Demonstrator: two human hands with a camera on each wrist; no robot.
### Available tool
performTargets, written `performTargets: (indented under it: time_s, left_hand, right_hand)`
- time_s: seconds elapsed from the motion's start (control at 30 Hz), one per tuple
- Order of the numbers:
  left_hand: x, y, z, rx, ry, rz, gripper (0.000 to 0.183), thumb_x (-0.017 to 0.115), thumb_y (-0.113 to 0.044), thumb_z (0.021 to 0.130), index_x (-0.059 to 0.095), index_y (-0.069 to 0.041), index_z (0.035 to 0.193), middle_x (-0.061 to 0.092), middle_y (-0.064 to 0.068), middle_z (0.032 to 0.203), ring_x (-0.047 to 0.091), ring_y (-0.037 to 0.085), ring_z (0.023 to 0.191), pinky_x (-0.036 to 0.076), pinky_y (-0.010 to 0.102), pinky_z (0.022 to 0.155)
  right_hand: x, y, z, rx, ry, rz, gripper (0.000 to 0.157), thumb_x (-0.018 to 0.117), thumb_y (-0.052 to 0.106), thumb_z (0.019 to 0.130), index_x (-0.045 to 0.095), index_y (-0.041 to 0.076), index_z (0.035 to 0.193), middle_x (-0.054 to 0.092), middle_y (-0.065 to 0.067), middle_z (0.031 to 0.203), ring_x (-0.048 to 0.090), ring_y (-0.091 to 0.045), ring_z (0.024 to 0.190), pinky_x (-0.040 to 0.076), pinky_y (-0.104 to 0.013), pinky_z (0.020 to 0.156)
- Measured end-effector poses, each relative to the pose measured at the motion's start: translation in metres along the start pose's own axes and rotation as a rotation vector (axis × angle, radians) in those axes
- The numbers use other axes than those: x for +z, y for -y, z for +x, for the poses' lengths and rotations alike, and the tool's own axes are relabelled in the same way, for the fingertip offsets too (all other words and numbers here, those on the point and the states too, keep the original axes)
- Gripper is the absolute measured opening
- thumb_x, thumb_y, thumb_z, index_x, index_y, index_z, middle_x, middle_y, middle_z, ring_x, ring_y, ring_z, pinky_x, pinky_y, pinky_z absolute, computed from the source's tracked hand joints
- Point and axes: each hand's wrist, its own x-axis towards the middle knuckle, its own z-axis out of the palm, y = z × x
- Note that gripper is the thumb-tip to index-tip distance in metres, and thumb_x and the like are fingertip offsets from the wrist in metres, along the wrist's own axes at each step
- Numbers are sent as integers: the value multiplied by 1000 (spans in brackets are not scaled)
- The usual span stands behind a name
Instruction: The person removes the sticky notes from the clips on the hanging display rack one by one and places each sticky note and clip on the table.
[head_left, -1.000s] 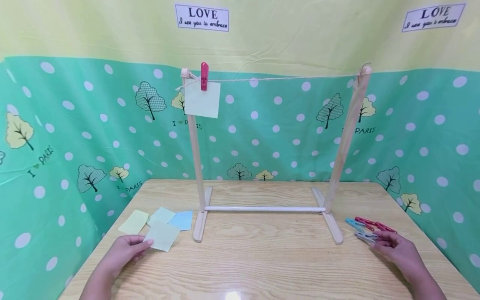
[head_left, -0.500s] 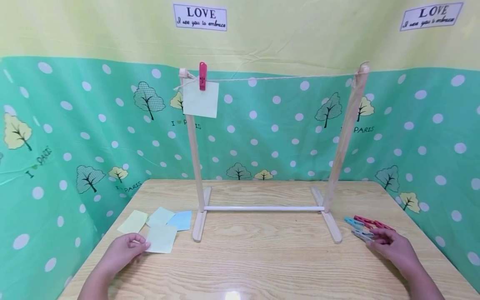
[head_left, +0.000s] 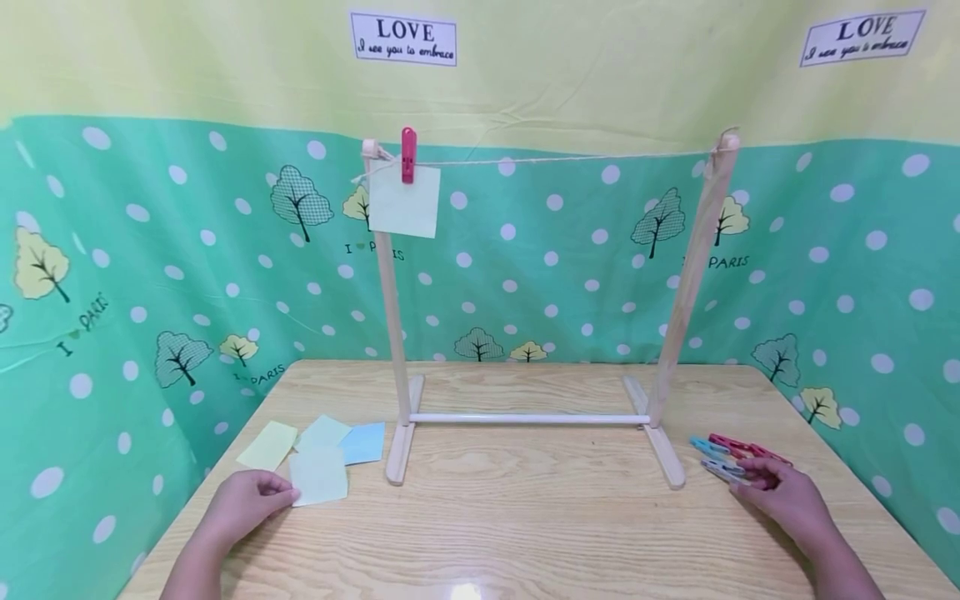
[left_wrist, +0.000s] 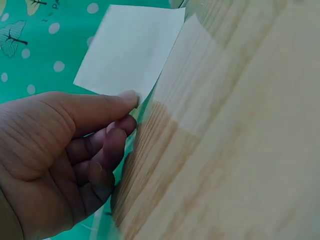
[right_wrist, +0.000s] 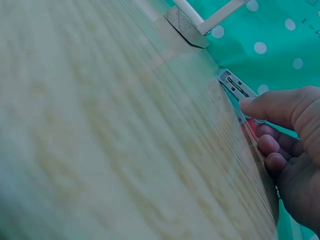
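My left hand (head_left: 246, 510) pinches the lower left corner of a pale green square of paper (head_left: 318, 478) between thumb and fingers. In the left wrist view that paper (left_wrist: 131, 47) is held at a tilt above the wood. Around it on the table lie a yellow paper (head_left: 267, 446), another pale green paper (head_left: 323, 432) and a blue paper (head_left: 365, 442). At the right, my right hand (head_left: 786, 502) pinches a light grey clothespin (head_left: 722, 471). The right wrist view shows the thumb on this clothespin (right_wrist: 234, 86). A light blue clothespin (head_left: 708, 446) and red clothespins (head_left: 731, 444) lie just beyond.
A wooden frame stands mid-table, with a left post (head_left: 392, 317), a right post (head_left: 690, 292) and a low white bar (head_left: 525, 419). Across its top runs a string (head_left: 555, 158). A red clothespin (head_left: 408, 156) holds a pale paper (head_left: 405, 204) there. A patterned curtain (head_left: 525, 242) hangs behind.
The paper in my left hand has turned slightly and shifted left. My right hand has moved a little left with the grey clothespin. The hanging paper stays put.
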Motion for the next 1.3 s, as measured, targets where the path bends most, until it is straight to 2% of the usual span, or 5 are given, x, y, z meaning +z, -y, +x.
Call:
performTargets:
  time_s: [0.2,0.53,0.77,1.0,1.3]
  left_hand:
    - [1,-1,4,29,12,51,19,78,-25,82,71,-7,83,66,-1,80,58,15,77,51,43,78]
    - [1,0,3,13,19,36,24,78,-28,82,71,-6,87,66,-1,82,58,16,79,51,42,77]
    - [-2,-9,1,-26,4,-129,30,75,-26,86,69,0,101,67,3,87,60,17,79,52,28,65]
    - [-5,-19,0,-14,-60,-218,39,74,-33,88,68,-2,111,69,11,109,63,18,94,52,25,73]
    - [-12,-42,-2,11,-101,-384,53,76,-37,86,63,-1,122,66,9,112,59,2,90,54,24,74]
  right_hand:
    - [1,3,0,19,-5,-6,61,78,28,84,54,-11,125,61,-13,98,53,-23,84,44,-27,64]
    - [0,7,0,38,5,-5,61,79,27,83,55,-10,125,59,-11,94,51,-24,84,42,-28,63]
    - [0,5,-2,36,-7,17,64,79,31,83,54,-10,125,61,-12,97,53,-24,85,45,-25,62]
    - [-4,11,-7,15,-34,67,61,79,26,84,53,-9,127,64,-17,105,58,-19,86,50,-22,62]
    - [-9,35,-14,-118,-67,69,54,73,31,89,56,-2,128,62,-19,112,54,2,82,52,-18,66]
